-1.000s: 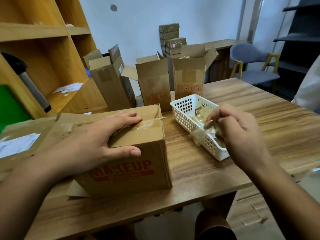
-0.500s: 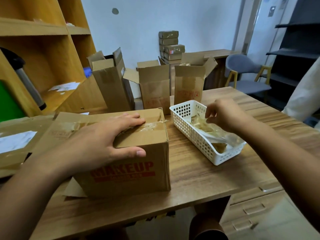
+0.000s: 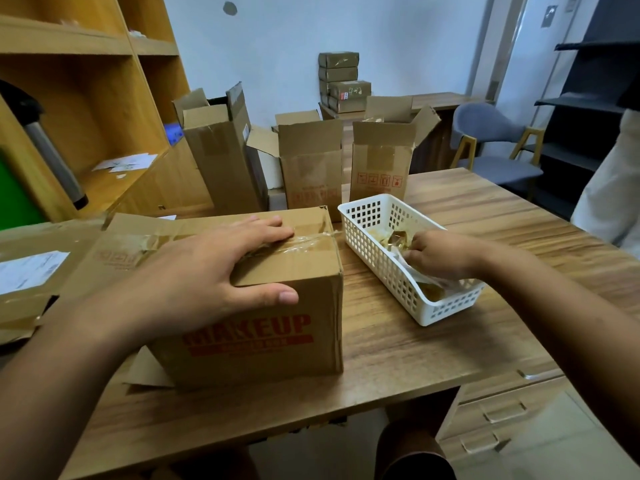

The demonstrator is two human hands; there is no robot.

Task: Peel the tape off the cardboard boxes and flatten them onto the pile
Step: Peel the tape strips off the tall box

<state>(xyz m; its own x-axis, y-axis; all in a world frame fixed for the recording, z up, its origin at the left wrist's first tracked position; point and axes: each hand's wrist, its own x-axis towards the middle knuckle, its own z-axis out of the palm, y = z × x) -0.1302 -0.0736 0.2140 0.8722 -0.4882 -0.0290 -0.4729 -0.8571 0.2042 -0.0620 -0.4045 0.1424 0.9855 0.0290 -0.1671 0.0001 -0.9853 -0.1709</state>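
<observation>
- The left hand lies flat on top of the cardboard box. Its fingers are straight and reach across the lid. The thumb presses on the front side of the box. This grip is spread wide.
- A clear tape strip runs along the top of the box, just past the fingertips. It looks wrinkled.
- The right hand reaches down into the white basket. Its fingers curl down onto the crumpled tape there. The fingertips are hidden, so I cannot tell if this grip pinches the tape.
- The box stands on the table, just beside the basket.
- Big red letters on the front of the box say "MAKEUP". The small words under them are too blurry to read.
- Flat cardboard lies on the left. It has a white label with print too small to read.
- Three open boxes stand at the back of the table. The right one has little red marks.
</observation>
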